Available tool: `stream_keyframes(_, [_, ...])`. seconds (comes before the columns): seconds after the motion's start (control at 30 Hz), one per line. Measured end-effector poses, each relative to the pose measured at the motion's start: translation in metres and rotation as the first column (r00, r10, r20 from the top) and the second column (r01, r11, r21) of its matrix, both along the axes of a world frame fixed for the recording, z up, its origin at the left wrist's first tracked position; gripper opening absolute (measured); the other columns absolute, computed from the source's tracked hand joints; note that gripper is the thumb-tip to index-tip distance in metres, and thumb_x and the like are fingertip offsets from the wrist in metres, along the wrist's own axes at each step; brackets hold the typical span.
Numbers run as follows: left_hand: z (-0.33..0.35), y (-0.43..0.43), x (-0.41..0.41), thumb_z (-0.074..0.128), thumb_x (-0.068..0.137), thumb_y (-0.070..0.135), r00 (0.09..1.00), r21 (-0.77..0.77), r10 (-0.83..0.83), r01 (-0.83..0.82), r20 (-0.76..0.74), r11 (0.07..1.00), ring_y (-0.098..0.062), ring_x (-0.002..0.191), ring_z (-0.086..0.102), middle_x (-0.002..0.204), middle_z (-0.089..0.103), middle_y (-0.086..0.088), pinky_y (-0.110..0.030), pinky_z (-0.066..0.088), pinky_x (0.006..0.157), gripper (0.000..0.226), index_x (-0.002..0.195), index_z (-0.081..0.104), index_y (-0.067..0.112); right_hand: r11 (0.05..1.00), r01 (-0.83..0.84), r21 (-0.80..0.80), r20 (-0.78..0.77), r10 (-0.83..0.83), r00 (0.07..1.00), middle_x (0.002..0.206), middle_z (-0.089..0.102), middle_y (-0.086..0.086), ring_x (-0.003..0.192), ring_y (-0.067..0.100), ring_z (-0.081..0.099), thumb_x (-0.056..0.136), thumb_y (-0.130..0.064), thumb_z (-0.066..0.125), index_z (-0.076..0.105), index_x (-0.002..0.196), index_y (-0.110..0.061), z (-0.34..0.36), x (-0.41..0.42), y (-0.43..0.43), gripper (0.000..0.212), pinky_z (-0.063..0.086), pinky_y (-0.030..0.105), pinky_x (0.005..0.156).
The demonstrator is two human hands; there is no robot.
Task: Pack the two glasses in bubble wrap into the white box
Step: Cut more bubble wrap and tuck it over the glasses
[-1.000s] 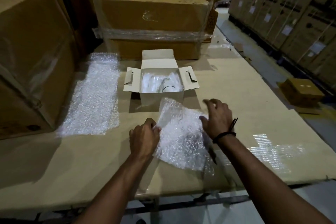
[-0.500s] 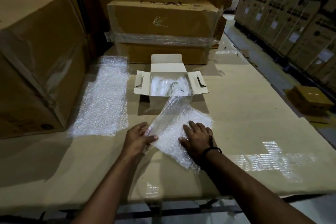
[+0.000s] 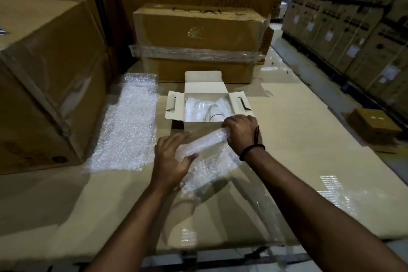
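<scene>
Rolling padding, box already loaded (my read)

Largest first: I see the cardboard-covered table (image 3: 287, 161). On it stands the white box (image 3: 199, 125), flaps open, with the glasses (image 3: 205, 109) inside among wrap, rims showing. To its left lies a flat sheet (image 3: 128, 126) of wrap. Just in front of the box, lifted off the table, is the bubble wrap roll (image 3: 204, 142). Its long axis runs low-left to high-right, the right end pointing at the box's front right corner and a loose tail hanging below. The right hand (image 3: 240, 132) is fisted round that end. The left hand (image 3: 170, 159) pinches the other end between thumb and fingers (blurred). Next I'd wind in the tail, then turn the roll to match the box opening and lower it gently onto the glass.
</scene>
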State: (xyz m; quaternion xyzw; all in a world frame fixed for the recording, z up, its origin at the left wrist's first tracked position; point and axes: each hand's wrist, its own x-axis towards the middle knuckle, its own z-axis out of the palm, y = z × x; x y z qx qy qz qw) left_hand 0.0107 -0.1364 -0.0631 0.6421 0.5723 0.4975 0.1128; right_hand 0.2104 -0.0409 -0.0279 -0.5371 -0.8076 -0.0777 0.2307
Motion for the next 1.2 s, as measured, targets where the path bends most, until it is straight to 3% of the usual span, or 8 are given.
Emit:
stream_keyframes(0.1, [-0.024,-0.002,-0.007,0.08,0.074,0.018,0.993,-0.267,0.091,-0.069,0.073,0.961,-0.015,0.111,0.046,0.113,0.055,0.015,-0.035,0.038,0.094,0.051,0.12,0.062,0.033,0.984,-0.036,-0.174,-0.066,0.024,0.998,0.086,0.072,0.009,0.084,0.032,0.066,0.068,0.001,0.06,0.072,0.094,-0.015,0.0,0.001,-0.003,0.034,0.052,0.039,0.074])
stream_keyframes(0.2, [-0.031,-0.001,-0.013,0.061,0.071,0.016,0.959,-0.334,0.113,-0.02,0.261,0.942,-0.019,0.089,0.066,0.092,0.07,0.008,-0.046,0.055,0.081,0.025,0.089,0.071,0.03,0.969,-0.159,-0.191,-0.039,0.154,0.987,0.085,0.074,0.01,0.08,0.03,0.069,0.069,0.002,0.053,0.074,0.096,-0.014,-0.017,0.007,-0.007,0.038,0.056,0.037,0.07])
stream_keyframes(0.4, [-0.037,0.024,-0.04,0.052,0.077,0.017,0.859,-0.412,0.186,0.032,0.478,0.91,-0.028,0.094,0.069,0.095,0.074,-0.003,-0.053,0.054,0.087,0.029,0.095,0.074,0.025,0.948,-0.242,-0.209,0.244,0.29,0.925,0.103,0.073,0.002,0.089,0.021,0.071,0.07,-0.023,0.047,0.075,0.098,-0.02,-0.054,0.017,-0.019,0.039,0.055,0.032,0.068])
stream_keyframes(0.53, [-0.033,0.028,-0.059,0.044,0.072,-0.019,0.812,-0.372,0.22,-0.004,0.54,0.928,-0.027,0.081,0.069,0.1,0.072,-0.012,-0.034,0.056,0.066,0.056,0.091,0.075,0.023,0.883,-0.204,-0.423,0.267,0.336,0.903,0.14,0.052,0.009,0.126,0.029,0.051,0.078,-0.028,0.071,0.059,0.128,-0.015,-0.072,0.016,-0.023,0.052,0.042,0.045,0.098])
stream_keyframes(0.63, [-0.029,0.032,-0.065,0.045,0.081,-0.011,0.763,-0.341,0.203,0.024,0.613,0.94,-0.026,0.09,0.067,0.108,0.07,-0.012,-0.032,0.054,0.072,0.046,0.094,0.075,0.023,0.83,-0.115,-0.545,0.325,0.336,0.884,0.159,0.017,0.003,0.146,0.02,0.018,0.095,-0.032,0.052,0.029,0.149,-0.021,-0.067,0.015,-0.024,0.059,0.014,0.035,0.114])
stream_keyframes(0.77, [-0.027,0.031,-0.048,0.045,0.086,0.046,0.981,-0.358,-0.194,0.173,-0.024,0.918,-0.018,0.125,0.053,0.133,0.061,0.001,-0.038,0.038,0.108,0.045,0.124,0.065,0.03,0.786,-0.112,-0.608,0.318,0.371,0.873,0.16,0.014,0.001,0.146,0.019,0.014,0.088,-0.064,0.041,0.023,0.151,-0.022,-0.059,0.015,-0.024,0.077,0.009,0.038,0.116])
stream_keyframes(0.87, [-0.046,0.034,-0.041,0.011,0.077,0.072,0.742,-0.571,-0.398,0.024,-0.54,0.82,-0.017,0.146,0.02,0.16,0.024,0.007,-0.045,0.011,0.116,0.083,0.148,0.034,0.037,0.822,-0.147,-0.549,0.265,0.339,0.903,0.158,0.021,-0.001,0.145,0.015,0.017,0.061,-0.095,0.003,0.031,0.147,-0.025,-0.055,0.011,-0.02,0.115,0.008,0.041,0.118])
stream_keyframes(1.2, [-0.049,0.03,-0.035,-0.009,0.07,0.071,0.627,-0.56,-0.441,0.009,-0.642,0.829,-0.012,0.15,-0.001,0.164,0.001,0.006,-0.043,-0.004,0.119,0.098,0.155,0.01,0.027,0.833,-0.026,-0.553,0.266,0.206,0.942,0.16,-0.001,-0.006,0.147,0.012,-0.003,0.058,-0.085,-0.02,0.001,0.152,-0.027,-0.081,-0.006,-0.012,0.112,-0.006,0.039,0.116])
